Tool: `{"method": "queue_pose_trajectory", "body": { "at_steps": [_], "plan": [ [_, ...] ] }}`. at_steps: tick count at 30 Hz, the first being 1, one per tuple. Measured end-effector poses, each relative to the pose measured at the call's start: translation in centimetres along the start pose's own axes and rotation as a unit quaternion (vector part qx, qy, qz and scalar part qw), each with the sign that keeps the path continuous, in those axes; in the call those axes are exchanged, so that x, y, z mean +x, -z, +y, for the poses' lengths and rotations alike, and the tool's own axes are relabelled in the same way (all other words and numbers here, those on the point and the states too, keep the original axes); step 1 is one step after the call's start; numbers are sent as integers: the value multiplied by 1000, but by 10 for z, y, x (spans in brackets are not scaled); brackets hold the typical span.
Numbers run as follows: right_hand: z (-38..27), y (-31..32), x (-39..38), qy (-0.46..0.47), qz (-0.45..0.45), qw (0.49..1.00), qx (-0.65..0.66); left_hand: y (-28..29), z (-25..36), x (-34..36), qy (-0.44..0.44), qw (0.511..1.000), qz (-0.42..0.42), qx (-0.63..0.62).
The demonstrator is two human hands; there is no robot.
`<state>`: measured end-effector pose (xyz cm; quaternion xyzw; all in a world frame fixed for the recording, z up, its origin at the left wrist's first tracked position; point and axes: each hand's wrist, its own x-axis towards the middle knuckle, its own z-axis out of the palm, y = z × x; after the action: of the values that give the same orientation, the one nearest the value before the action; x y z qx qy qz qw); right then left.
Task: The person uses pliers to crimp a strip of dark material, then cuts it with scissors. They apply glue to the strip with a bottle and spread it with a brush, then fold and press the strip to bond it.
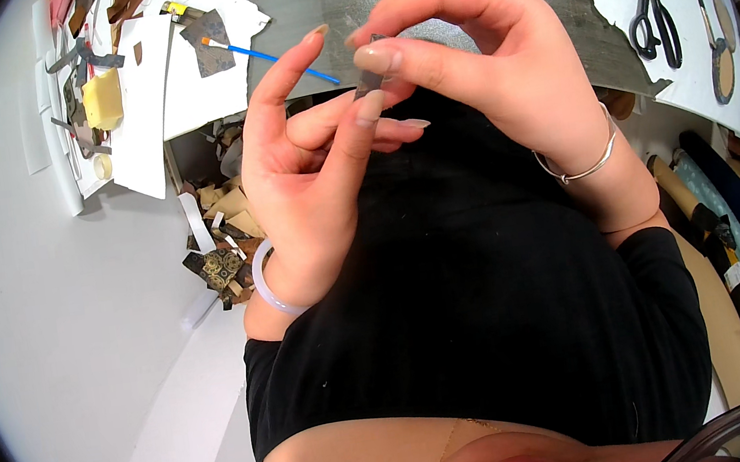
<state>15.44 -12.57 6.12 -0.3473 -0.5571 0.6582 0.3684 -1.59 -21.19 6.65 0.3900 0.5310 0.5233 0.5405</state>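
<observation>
A small dark strip (367,82), perhaps leather or fabric, is held up between my two hands, above the near edge of the table. My left hand (309,151) pinches its lower end between thumb and a finger, the index finger raised away. With thumb and fingertips, my right hand (477,51) grips the upper end. Most of the strip is covered by the fingers. Left of my hands, a blue-handled brush (270,58) lies with its bristles on a dark patterned piece (214,44).
Black scissors (646,12) lie at the right of the table (305,3). A yellow block (103,99) and white sheets (142,102) are at the left. Scraps (228,239) fill a space below the table's left side. Rolls of material (724,215) stand at the right.
</observation>
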Motion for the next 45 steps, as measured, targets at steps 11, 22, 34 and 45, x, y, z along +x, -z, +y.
{"method": "queue_pose_trajectory", "body": {
  "at_steps": [11,22,34,45],
  "plan": [
    [9,2,4,107,24,991,-74,-1,0,0,-14,1000,-2,2],
    [4,2,2,24,24,999,11,-3,0,1,-28,999,15,35],
    [0,14,12,100,166,980,-44,6,3,3,31,999,-14,-14],
    [-15,81,18,234,377,835,-325,3,1,7,45,999,-6,-22]
  ]
}}
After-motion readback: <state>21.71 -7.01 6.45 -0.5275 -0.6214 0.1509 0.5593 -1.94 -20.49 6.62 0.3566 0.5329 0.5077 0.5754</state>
